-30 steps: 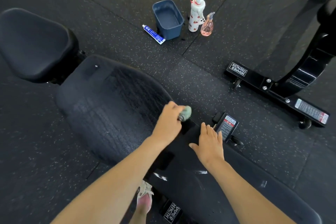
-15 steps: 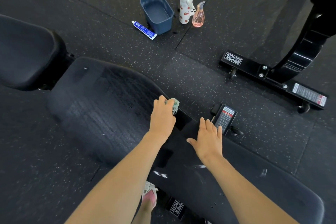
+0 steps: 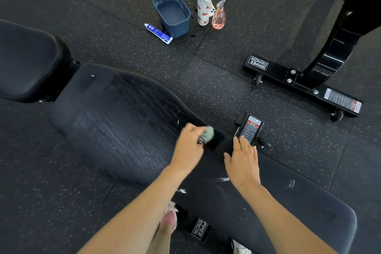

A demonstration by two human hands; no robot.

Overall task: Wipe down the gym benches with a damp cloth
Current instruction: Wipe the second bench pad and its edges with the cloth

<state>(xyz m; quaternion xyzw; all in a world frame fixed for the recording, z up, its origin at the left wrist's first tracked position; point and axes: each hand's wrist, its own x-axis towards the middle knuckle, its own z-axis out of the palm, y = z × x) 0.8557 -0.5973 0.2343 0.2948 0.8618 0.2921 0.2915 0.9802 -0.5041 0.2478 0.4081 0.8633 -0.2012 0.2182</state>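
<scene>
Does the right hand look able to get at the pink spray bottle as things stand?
Probably not without leaning: the right hand lies flat on the bench pad, while the pink spray bottle stands on the floor well beyond. Nothing blocks the way.

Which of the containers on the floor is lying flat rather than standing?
The blue-and-white tube, beside the blue tub. The tub, the white bottle and the pink spray bottle all stand upright.
</scene>
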